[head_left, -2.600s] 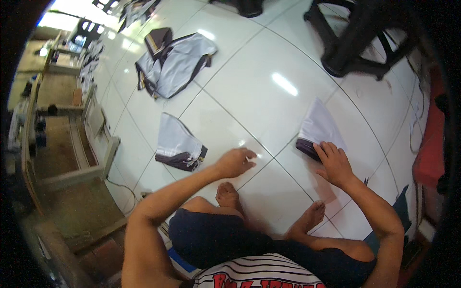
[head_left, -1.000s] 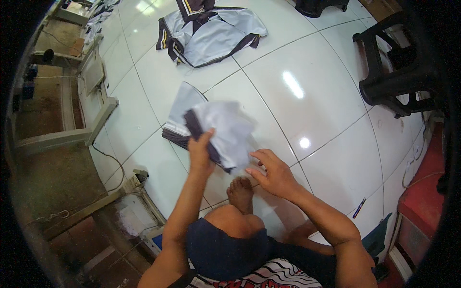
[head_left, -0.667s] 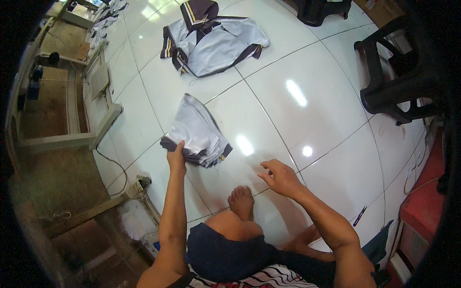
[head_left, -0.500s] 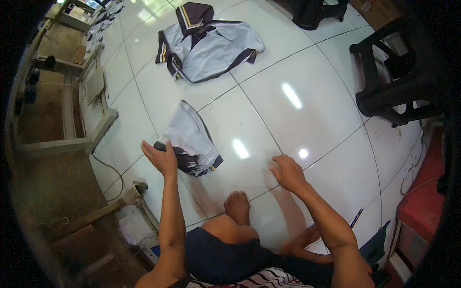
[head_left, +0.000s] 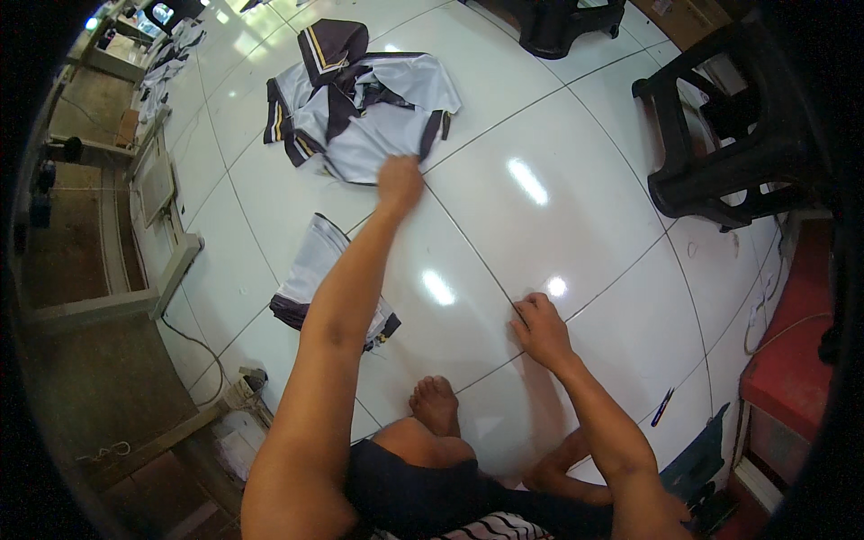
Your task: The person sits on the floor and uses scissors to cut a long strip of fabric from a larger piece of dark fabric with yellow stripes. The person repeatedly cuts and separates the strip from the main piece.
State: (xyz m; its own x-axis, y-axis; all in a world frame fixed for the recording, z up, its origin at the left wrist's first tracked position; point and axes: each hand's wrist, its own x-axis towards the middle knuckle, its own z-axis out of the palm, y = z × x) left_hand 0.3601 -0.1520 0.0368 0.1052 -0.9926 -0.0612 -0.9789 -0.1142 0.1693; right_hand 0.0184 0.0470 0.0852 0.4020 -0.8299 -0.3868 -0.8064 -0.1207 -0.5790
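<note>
My left hand (head_left: 400, 186) reaches forward, its fingers closed at the near edge of a loosely heaped white-and-dark garment (head_left: 373, 135) with yellow and white stripes. The fingertips are partly hidden against the cloth. Behind my left forearm lies a stack of cut white-and-dark fabric pieces (head_left: 315, 256), folded flat on the floor and partly covered by the arm. My right hand (head_left: 543, 333) hovers low over or rests on the tiles, fingers loosely apart with nothing in them; whether it touches the floor I cannot tell.
Glossy white tiles (head_left: 486, 342) spread around my bare foot. A black plastic stool (head_left: 684, 171) stands at right, another (head_left: 567, 27) at the far side. Table frames (head_left: 180, 270) line the left. A small dark pointed tool (head_left: 662, 408) lies near my right arm, beside a red box-like surface (head_left: 792, 333).
My left hand has left the fabric stack and moved forward to the garment's near edge. My right hand stays about where it was. The view has shifted slightly.
</note>
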